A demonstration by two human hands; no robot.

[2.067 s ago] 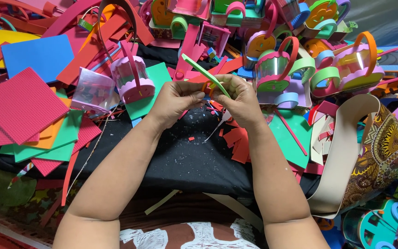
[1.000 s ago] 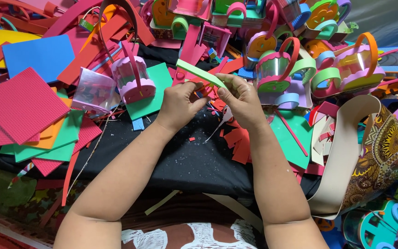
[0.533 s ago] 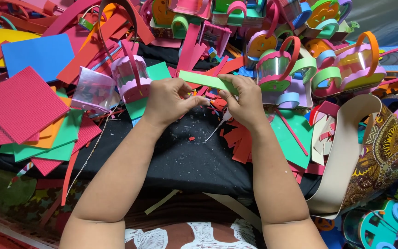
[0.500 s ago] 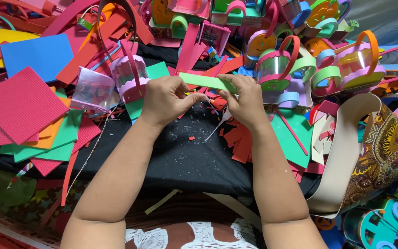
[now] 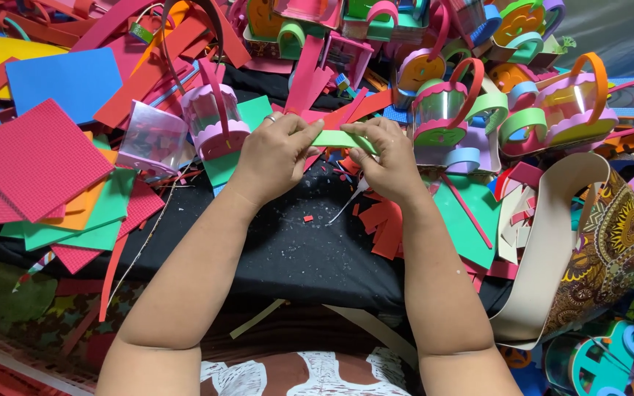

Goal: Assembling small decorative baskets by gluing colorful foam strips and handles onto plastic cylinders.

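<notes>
We are pinching a green strip (image 5: pixel 340 138) flat between both hands, left hand (image 5: pixel 273 158) clamped on one end and right hand (image 5: pixel 389 161) on the other, above black cloth (image 5: pixel 288 242), apparently mid-shaping; bending next calls for even grip.

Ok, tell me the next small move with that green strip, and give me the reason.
Probably bend the green foam strip into an arch. Both hands grip it, the left hand on one end and the right hand on the other, and it lies flat and straight between them above the black cloth. The finished little baskets beside them carry curved strip handles, so curving it looks the likely step.
</notes>
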